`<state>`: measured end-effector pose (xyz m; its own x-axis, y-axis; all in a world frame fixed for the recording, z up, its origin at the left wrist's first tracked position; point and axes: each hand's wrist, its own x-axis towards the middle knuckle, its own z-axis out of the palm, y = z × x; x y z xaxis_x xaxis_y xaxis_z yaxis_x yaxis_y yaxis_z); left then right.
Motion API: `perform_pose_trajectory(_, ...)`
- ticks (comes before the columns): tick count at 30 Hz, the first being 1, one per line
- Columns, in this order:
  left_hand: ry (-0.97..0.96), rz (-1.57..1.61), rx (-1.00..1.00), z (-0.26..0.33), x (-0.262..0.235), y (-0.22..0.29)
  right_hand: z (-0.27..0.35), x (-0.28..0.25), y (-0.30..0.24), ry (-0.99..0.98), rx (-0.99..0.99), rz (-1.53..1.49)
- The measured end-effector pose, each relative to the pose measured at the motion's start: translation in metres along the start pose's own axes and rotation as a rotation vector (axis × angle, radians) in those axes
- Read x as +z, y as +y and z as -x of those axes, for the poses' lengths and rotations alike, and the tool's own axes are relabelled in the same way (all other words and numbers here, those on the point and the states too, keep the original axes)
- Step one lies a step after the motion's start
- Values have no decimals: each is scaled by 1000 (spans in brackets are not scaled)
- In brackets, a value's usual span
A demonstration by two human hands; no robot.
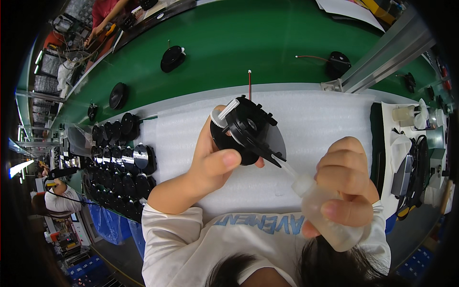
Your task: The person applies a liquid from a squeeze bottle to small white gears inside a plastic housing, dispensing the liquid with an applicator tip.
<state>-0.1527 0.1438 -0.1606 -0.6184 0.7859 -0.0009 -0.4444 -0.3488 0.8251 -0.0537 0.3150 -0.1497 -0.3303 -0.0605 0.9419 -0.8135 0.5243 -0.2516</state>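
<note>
My left hand grips a round black plastic assembly, raised above the white foam sheet. A white gear with a ribbed shaft sits on its upper left side, and a thin red wire with a small white connector sticks up behind it. In my right hand is a translucent squeeze bottle, tilted, with its narrow nozzle pointing up and left. The nozzle tip meets or lies very close to the black arm on the assembly's lower right; actual contact I cannot tell.
White foam covers the bench before me. Beyond it runs a green conveyor belt carrying several black assemblies. Rows of black round parts stand at left. A metal post rises at back right, near a side shelf with bottles and cables.
</note>
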Motion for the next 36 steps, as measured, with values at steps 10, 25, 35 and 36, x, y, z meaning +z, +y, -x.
perform_pose_trajectory(10,56,-8,51,-9,2,1,1,-2,11,-73,68,-137)
perform_pose_trajectory(25,551,-1829,53,-164,-59,-14,54,31,94,370,1315,-1235)
perform_pose_trajectory(35,501,-2147,-612,-186,-110,66,56,27,99,414,1351,-1170)
perform_pose_trajectory(36,505,-2147,-607,-185,-120,71,57,28,99,411,1347,-1169)
